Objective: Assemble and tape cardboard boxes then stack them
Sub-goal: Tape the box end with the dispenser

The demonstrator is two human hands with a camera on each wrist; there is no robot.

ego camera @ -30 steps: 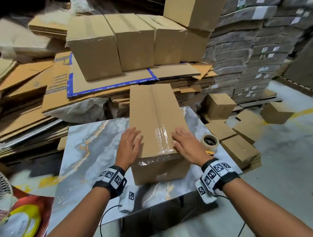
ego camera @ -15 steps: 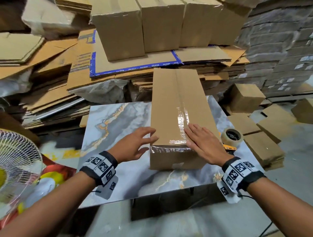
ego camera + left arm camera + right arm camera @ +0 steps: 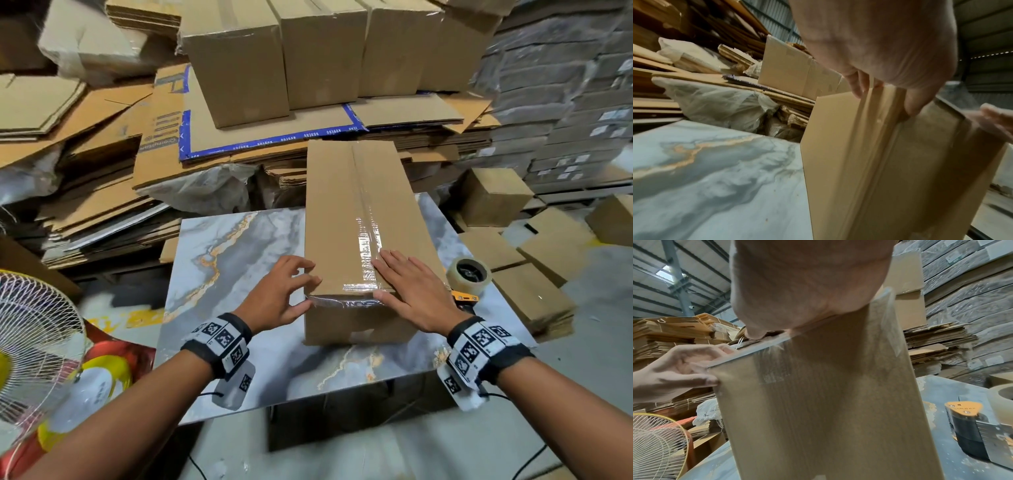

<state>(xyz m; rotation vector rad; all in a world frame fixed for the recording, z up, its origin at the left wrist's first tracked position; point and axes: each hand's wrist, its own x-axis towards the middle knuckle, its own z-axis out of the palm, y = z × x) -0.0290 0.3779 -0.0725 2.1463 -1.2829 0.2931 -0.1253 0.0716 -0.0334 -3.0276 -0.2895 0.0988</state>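
Right hand (image 3: pixel 412 294) flat on box (image 3: pixel 346 205); tape dispenser (image 3: pixel 468 277) just beside.

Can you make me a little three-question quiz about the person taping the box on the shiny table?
1. True or false: the flat right hand lies on top of the long brown cardboard box.
2. Which side of that box is the roll of clear tape in its orange-and-black dispenser on? A) left B) right C) on top
3. Fill in: the left hand touches the box's near left ____.

Key
1. True.
2. B, it sits on the grey marble-patterned table beside the box.
3. Corner, where clear tape folds over the end.
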